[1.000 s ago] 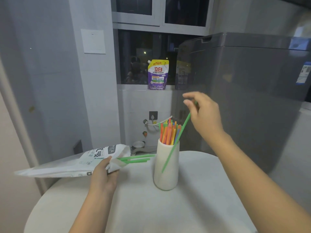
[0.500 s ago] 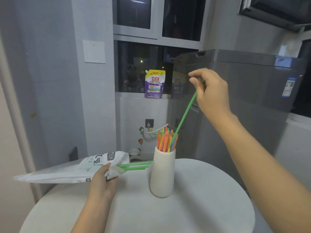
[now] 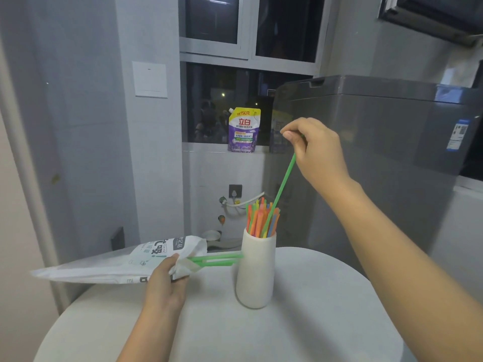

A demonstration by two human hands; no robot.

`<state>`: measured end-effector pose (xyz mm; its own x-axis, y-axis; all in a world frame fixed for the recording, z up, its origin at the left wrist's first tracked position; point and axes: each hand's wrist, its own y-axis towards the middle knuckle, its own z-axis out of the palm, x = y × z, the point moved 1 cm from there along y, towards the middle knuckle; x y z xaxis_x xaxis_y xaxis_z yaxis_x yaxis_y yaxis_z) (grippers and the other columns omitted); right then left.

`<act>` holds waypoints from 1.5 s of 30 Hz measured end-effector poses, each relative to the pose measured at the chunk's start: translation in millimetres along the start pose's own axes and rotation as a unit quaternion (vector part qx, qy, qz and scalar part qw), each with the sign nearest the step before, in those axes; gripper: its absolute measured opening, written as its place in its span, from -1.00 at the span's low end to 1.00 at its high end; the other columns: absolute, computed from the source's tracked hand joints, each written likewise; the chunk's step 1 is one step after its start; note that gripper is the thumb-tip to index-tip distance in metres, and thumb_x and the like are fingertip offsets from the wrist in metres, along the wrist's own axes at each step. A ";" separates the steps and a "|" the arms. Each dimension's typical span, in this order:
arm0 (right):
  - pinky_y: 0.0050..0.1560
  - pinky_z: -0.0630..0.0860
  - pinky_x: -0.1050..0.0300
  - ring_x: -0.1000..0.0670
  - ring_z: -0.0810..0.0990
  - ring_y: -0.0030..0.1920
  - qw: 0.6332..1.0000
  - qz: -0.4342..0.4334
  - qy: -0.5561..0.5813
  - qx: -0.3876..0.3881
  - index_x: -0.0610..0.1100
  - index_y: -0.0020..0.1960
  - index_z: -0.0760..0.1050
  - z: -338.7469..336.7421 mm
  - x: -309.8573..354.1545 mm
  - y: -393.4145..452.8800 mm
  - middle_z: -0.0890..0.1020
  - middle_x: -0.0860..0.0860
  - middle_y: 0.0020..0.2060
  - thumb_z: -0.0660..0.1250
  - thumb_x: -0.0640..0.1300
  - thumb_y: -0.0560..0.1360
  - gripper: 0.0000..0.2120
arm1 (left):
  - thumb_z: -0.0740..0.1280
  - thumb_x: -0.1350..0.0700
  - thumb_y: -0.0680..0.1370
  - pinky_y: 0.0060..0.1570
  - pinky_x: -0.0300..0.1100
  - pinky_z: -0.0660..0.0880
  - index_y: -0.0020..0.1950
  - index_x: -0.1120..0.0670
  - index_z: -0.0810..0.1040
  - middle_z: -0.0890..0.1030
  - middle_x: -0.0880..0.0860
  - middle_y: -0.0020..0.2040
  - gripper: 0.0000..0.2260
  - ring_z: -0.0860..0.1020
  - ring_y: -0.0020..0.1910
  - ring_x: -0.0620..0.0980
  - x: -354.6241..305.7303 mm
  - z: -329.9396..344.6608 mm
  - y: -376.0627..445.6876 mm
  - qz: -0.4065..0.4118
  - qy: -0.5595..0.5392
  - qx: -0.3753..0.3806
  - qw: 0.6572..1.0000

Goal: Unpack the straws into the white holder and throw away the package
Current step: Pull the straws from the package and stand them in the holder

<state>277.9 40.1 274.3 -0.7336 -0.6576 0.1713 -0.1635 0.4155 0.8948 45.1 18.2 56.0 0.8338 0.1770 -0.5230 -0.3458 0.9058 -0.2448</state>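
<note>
The white holder [image 3: 255,270] is standing upright near the middle of the round table [image 3: 300,322], packed with a bundle of orange, green, yellow and blue straws [image 3: 261,220] that are fanning out above its rim. Your right hand [image 3: 317,152] is pinching the top end of 1 green straw [image 3: 283,184] between thumb and fingertips; the straw is slanting down-left, and its lower end is sitting in among the bundle at the holder's mouth.

Your left hand [image 3: 167,280] is gripping the white package [image 3: 117,265] near its open mouth, holding it roughly level with the closed end pointing left, out past the table edge. At least 2 green straws [image 3: 217,259] are poking out of the mouth toward the holder — their tips are lying just beside its left wall; you cannot tell whether they are touching it.

Around you: a grey appliance [image 3: 379,158] is standing behind the table on the right, close behind your raised hand. A purple refill pouch [image 3: 243,130] is sitting on the window ledge [image 3: 206,147], well behind the holder. A wall outlet [image 3: 235,191] with a white cable is showing below the ledge.

Edges and room — the table's curved rim is running close on the left under the package, while bare tabletop is lying open in front of and to the right of the holder.
</note>
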 end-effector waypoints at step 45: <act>0.40 -0.28 0.06 -0.02 -0.01 0.50 0.965 0.065 -0.138 0.213 0.00 0.52 0.00 106.5 -42.3 -127.2 0.12 0.08 0.52 -0.14 0.10 0.59 -0.49 | 0.15 0.38 0.56 -0.18 -0.21 0.58 -0.05 0.19 0.49 0.58 0.07 -0.13 -0.84 0.58 -0.14 -0.06 5.3 1.9 3.5 0.010 -0.008 0.004 1.000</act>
<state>259.5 82.0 109.3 -0.9042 -0.4149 0.1018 -0.2716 0.7422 0.6127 49.1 23.1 53.9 0.8337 0.2016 -0.5142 -0.3591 0.9052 -0.2273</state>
